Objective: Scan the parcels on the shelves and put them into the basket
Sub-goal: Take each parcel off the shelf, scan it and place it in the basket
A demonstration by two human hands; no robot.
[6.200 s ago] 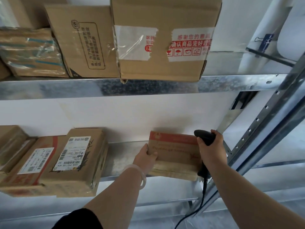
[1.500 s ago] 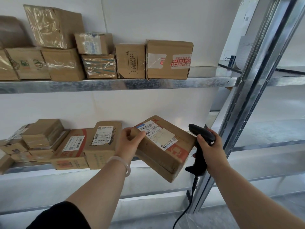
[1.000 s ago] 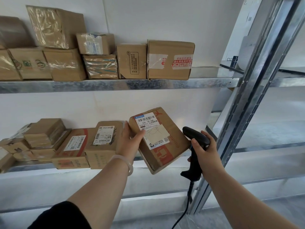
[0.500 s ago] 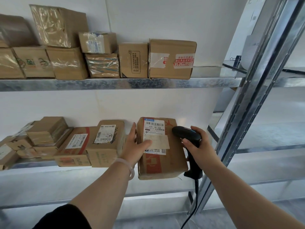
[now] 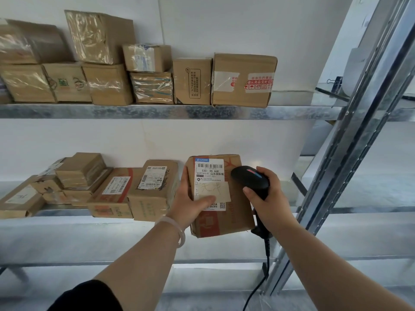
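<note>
My left hand (image 5: 190, 203) grips a brown cardboard parcel (image 5: 233, 212) by its left edge, thumb laid across the white shipping label. The parcel stands upright in front of the middle shelf (image 5: 67, 212), label facing me. My right hand (image 5: 267, 198) holds a black corded barcode scanner (image 5: 249, 179) just right of the label, its head over the parcel's upper right part. Several more parcels (image 5: 152, 189) lie on the middle shelf to the left. The basket is out of view.
The upper shelf (image 5: 157, 112) carries a row of stacked cardboard boxes (image 5: 242, 80). A steel rack upright (image 5: 350, 153) runs diagonally at the right. The scanner cable (image 5: 265, 272) hangs down toward the floor. A white wall is behind the shelves.
The parcel left the shelf and was tilted until its label faced me upright. The scanner moved in from the right to sit over the parcel's label side.
</note>
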